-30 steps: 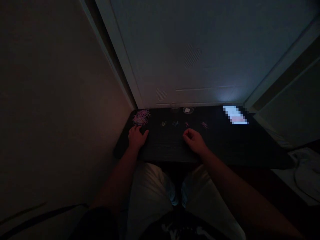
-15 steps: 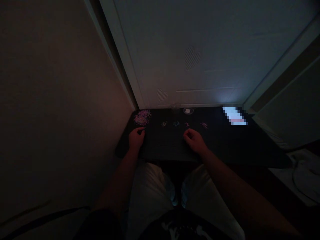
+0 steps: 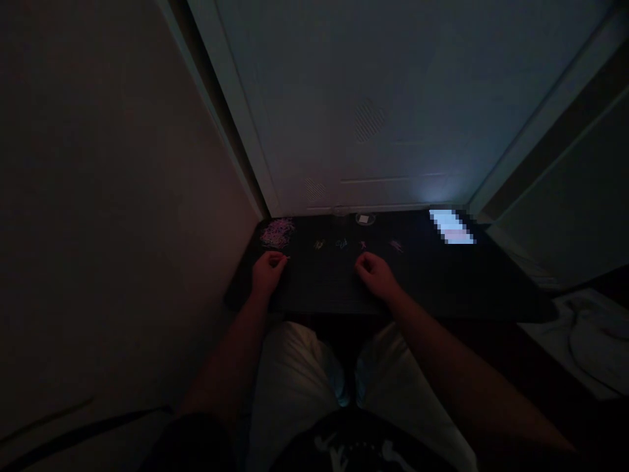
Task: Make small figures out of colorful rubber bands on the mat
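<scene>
My left hand (image 3: pixel 266 274) is closed in a pinch near the table's left end. A tiny pale piece shows at its fingertips, too small and dark to name. Just beyond it lies a heap of thin pink and purple pieces (image 3: pixel 278 233). My right hand (image 3: pixel 375 274) rests with curled fingers at the middle of the table; whatever they may hold is hidden. A small pink cluster (image 3: pixel 362 245) lies right beyond its fingers. Further small groups sit in the same row: a yellowish one (image 3: pixel 319 244), a bluish one (image 3: pixel 341 243) and a pinkish one (image 3: pixel 396 246).
The dark table (image 3: pixel 314 288) stands against a pale panelled door (image 3: pixel 407 85). At its back edge are a round clear dish (image 3: pixel 365 219) with a white square and a faint clear container (image 3: pixel 339 212). A bright pixelated screen (image 3: pixel 452 227) lies at the right. A wall (image 3: pixel 122 164) rises at the left.
The whole view has shifted slightly. My left hand's fingertips have moved a little to the right, with the pale piece showing at them. My right hand stays close to the pink cluster.
</scene>
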{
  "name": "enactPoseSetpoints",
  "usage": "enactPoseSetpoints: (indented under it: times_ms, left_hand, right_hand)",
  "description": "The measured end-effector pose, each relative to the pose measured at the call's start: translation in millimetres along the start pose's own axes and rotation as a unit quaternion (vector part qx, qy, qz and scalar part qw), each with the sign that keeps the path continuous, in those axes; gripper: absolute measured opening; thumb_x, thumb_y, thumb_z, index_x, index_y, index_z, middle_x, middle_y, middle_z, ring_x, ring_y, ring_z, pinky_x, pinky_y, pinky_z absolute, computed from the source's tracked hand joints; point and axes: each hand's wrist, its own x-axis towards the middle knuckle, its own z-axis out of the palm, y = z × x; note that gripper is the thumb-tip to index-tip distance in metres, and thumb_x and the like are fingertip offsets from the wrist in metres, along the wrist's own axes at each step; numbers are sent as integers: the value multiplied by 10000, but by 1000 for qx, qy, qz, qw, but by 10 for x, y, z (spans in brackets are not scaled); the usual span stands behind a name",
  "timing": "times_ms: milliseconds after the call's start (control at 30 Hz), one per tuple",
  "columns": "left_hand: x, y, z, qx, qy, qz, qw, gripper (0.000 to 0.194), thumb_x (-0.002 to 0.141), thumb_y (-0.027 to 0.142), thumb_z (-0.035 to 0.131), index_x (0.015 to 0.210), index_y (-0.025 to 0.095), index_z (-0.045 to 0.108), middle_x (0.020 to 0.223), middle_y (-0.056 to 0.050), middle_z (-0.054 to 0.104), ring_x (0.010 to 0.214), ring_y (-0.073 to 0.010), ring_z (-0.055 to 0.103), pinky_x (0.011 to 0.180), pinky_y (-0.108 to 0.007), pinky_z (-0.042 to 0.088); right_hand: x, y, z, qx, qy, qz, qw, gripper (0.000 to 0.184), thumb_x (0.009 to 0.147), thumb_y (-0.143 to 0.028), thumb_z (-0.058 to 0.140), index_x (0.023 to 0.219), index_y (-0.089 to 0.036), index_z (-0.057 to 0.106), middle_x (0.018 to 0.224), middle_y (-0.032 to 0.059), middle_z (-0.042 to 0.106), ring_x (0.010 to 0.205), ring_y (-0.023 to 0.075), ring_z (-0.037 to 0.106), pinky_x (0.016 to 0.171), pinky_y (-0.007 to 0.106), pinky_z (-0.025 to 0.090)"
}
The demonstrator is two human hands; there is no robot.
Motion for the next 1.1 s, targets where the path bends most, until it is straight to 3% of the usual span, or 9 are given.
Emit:
enactPoseSetpoints:
  times_ms: [367,467,633,733,867,1100]
  left_hand:
    - [3,84,-55,75,-28,18,997,266,736,396,561,857,183,666,848,-55,701,777,-183,632,733,-307,476]
    - [7,112,-36,65,-38,14,997,269,747,410,544,826,185,669,823,-54,700,771,-189,631,724,-313,475]
    - [-130,403,246,-22,-107,35,993,258,745,400,568,817,175,671,810,-50,697,749,-173,633,720,-301,487]
    - [-266,674,554,-85,-154,61,982,247,738,378,590,856,177,673,842,-49,699,766,-167,636,729,-297,494]
    - [-396,926,859,-134,-174,65,973,207,745,335,586,845,177,674,841,-46,698,790,-166,639,739,-293,497]
    - [-460,914,835,-133,-168,68,974,184,743,320,591,828,181,676,829,-37,698,765,-161,636,733,-290,498]
  right_hand:
    - [11,-21,23,-2,8,-17,1000,84,737,-260,496,701,-185,505,627,-23,500,582,110,460,552,239,362]
    - [7,-52,35,-17,-15,-29,999,58,730,-241,511,716,-186,520,639,-22,517,591,107,468,554,232,364]
    - [-6,-111,55,-55,-76,-32,995,102,723,-259,566,793,-189,590,646,-26,543,575,99,475,544,225,363]
    - [-9,-114,52,-48,-62,-32,996,123,728,-269,573,811,-185,608,650,-21,554,578,102,479,548,227,369]
    - [-7,-80,48,-34,-21,-28,999,125,752,-296,552,763,-180,598,644,-16,556,578,105,480,548,230,370]
    - [-4,-86,51,-27,-36,-31,999,122,718,-300,597,741,-181,587,613,-25,538,548,97,464,516,219,357]
